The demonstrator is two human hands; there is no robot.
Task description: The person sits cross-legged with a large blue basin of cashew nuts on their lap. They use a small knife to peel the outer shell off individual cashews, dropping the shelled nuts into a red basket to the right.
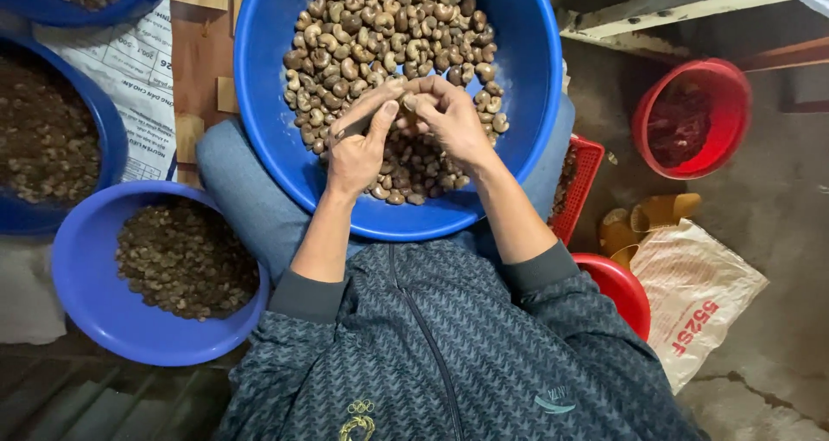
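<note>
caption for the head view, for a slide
Both hands work one cashew nut over a blue basin of cashews on the lap.

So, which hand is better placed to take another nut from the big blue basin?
Probably the right hand: its fingertips pinch only something small above the nuts, while the left hand grips a dark tool.

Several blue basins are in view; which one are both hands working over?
The large blue basin on the lap, filled with pale cashew nuts. Left hand and right hand meet above it; the other blue basins sit off to the left, untouched.

Big blue basin (535, 78) glossy smooth plastic; cashew nuts (389, 35) matt, rough.
</note>
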